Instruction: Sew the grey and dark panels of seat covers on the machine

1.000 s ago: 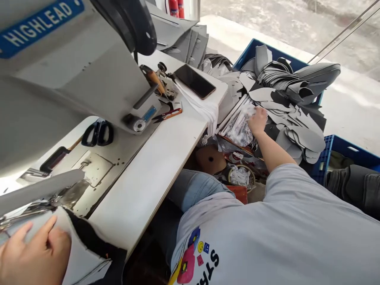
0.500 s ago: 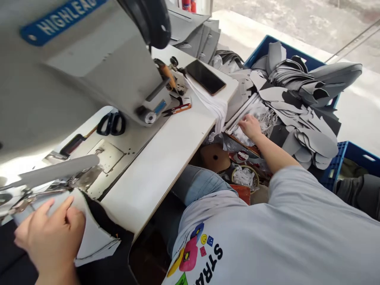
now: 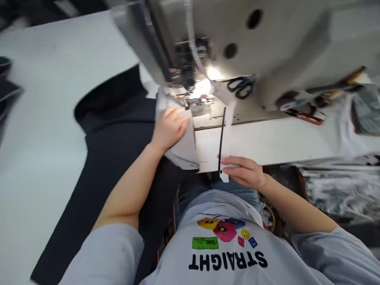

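My left hand point(image 3: 170, 128) presses its bent fingers on a light grey fabric piece point(image 3: 184, 150) beside the needle area of a sewing machine point(image 3: 285, 51); its fingertips are slightly blurred. The piece joins a large black fabric point(image 3: 115, 158) that spreads to the left and down under my forearm. My right hand point(image 3: 243, 171) pinches the lower end of a narrow white strip point(image 3: 227, 138) with a black line along its left side. The strip stands lengthwise over the table's front edge, its top near the machine bed.
Black-handled scissors point(image 3: 242, 86) lie on the machine bed. Orange-handled thread snips point(image 3: 305, 116) and a phone point(image 3: 365, 105) are further right on the white table point(image 3: 267, 142). Below the edge at right is a blurred heap of white strips point(image 3: 335, 194).
My view has swung left to the machine. My right hand has come from the container of white pieces to the front of the machine, now with a white strip. My left hand stays at the fabric.
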Tool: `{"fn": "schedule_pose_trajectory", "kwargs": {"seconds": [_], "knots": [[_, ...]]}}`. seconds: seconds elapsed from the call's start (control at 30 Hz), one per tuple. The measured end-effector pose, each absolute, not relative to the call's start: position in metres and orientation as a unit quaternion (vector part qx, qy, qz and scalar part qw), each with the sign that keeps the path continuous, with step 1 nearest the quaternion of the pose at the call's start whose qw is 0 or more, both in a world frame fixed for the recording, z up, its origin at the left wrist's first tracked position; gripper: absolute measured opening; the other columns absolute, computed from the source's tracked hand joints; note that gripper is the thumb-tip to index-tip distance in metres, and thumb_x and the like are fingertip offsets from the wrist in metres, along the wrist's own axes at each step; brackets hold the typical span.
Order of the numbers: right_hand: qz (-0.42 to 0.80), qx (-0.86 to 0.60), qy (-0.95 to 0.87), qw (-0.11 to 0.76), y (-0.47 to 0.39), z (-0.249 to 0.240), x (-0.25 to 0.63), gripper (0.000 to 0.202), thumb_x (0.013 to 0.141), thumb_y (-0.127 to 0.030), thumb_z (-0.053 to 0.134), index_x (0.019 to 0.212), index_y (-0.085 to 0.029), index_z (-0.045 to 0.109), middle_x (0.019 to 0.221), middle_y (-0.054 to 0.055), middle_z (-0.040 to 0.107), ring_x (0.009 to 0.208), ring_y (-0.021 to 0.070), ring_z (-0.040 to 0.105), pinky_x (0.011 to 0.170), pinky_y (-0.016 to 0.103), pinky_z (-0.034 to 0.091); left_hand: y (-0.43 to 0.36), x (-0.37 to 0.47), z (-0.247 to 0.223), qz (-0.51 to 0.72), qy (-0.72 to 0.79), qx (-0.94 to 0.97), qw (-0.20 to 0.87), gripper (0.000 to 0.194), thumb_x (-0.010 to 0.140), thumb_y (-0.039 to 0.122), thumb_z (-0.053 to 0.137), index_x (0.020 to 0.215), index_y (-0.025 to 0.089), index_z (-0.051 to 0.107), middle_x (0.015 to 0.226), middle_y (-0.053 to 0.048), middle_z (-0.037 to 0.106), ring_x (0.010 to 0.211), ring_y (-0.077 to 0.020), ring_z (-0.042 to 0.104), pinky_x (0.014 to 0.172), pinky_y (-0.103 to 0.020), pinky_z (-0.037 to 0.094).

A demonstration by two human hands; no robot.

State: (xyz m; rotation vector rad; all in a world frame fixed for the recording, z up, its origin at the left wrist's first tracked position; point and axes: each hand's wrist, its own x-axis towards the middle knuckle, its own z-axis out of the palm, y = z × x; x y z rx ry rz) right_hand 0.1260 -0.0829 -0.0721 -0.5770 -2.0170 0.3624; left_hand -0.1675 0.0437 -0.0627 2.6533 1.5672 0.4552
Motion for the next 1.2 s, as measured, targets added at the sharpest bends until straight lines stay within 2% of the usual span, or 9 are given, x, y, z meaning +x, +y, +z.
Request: {"fn": "schedule_pose_trajectory", "kwargs": {"seconds": [0.13,0.3,0.5,0.57,0.67,0.83,0.93,1.07,1.2], "knots": [[0.262,-0.202,-0.817,0.471,-0.062,-0.069,0.08,0.021,0.095,-0.01,0.059,0.108,-0.023,0.07,0.117,0.009,0.076,0.107,0.0174,0.073,0.088,0.029,0.066,0.043,-0.166,-0.064,0.135,0.472,0.871,0.013,0.038,0.103,0.03,0.036,0.12,0.018,0.068,0.129,-0.011,0.066,0.123,-0.0261,0.053,0.105,-0.043,0.041],[0.446,-0.335,-0.659,0.505,-0.055,-0.053,0.054,0.015,0.092,-0.012,0.064,0.094,-0.025,0.072,0.096,0.001,0.08,0.087,0.0158,0.078,0.076,0.025,0.067,0.039,-0.169,-0.06,0.136,0.458,0.878,0.014,0.034,0.105,0.03,0.037,0.115,0.019,0.068,0.117,-0.009,0.071,0.113,-0.0237,0.06,0.095,-0.039,0.043],[0.631,-0.354,-0.567,0.393,-0.006,-0.037,0.048,0.005,0.085,-0.021,0.075,0.088,-0.023,0.078,0.091,0.002,0.08,0.086,0.0194,0.077,0.078,0.033,0.068,0.041,-0.171,-0.062,0.155,0.432,0.888,-0.018,0.03,0.104,0.028,0.041,0.089,0.019,0.066,0.103,-0.007,0.074,0.099,-0.0209,0.062,0.085,-0.034,0.044],[0.642,-0.341,-0.574,0.377,0.005,-0.041,0.045,0.005,0.085,-0.023,0.074,0.088,-0.022,0.078,0.089,0.001,0.08,0.081,0.018,0.077,0.073,0.032,0.068,0.041,-0.169,-0.062,0.153,0.448,0.881,-0.013,0.025,0.101,0.024,0.044,0.092,0.018,0.066,0.1,-0.007,0.073,0.095,-0.0211,0.061,0.085,-0.034,0.045],[0.599,-0.321,-0.632,0.374,0.009,-0.051,0.042,0.009,0.089,-0.026,0.069,0.091,-0.022,0.077,0.086,0.001,0.079,0.073,0.016,0.075,0.067,0.03,0.066,0.039,-0.164,-0.058,0.117,0.48,0.869,-0.003,0.027,0.099,0.018,0.042,0.109,0.018,0.067,0.101,-0.007,0.071,0.094,-0.0224,0.058,0.085,-0.035,0.046],[0.256,-0.31,-0.848,0.345,0.006,-0.063,0.055,0.034,0.097,-0.012,0.047,0.113,-0.025,0.074,0.116,0.007,0.075,0.104,0.0226,0.072,0.087,0.039,0.063,0.03,-0.16,-0.038,0.064,0.507,0.858,0.057,0.031,0.1,0.017,0.039,0.119,0.017,0.064,0.108,-0.01,0.065,0.097,-0.0232,0.054,0.088,-0.036,0.048],[0.122,-0.286,-0.901,0.301,0.004,-0.07,0.058,0.034,0.098,-0.009,0.046,0.118,-0.02,0.072,0.121,0.012,0.072,0.117,0.028,0.067,0.097,0.045,0.059,0.027,-0.156,-0.028,0.044,0.511,0.854,0.089,0.028,0.098,0.015,0.041,0.116,0.015,0.063,0.109,-0.01,0.063,0.099,-0.0228,0.053,0.091,-0.034,0.048],[0.109,-0.234,-0.93,0.262,-0.004,-0.079,0.049,0.039,0.098,-0.006,0.042,0.13,-0.009,0.064,0.139,0.021,0.062,0.137,0.0327,0.053,0.109,0.053,0.052,0.03,-0.146,-0.028,-0.021,0.559,0.826,0.064,0.032,0.096,0.014,0.043,0.123,0.012,0.059,0.11,-0.013,0.059,0.1,-0.0268,0.051,0.091,-0.038,0.046],[0.154,-0.205,-0.935,0.244,-0.008,-0.082,0.045,0.052,0.089,-0.003,0.045,0.14,-0.004,0.055,0.148,0.026,0.052,0.147,0.0372,0.039,0.113,0.06,0.047,0.035,-0.142,-0.034,-0.034,0.57,0.819,0.046,0.039,0.096,0.015,0.042,0.133,0.016,0.054,0.111,-0.013,0.055,0.102,-0.028,0.049,0.092,-0.041,0.044]]}}
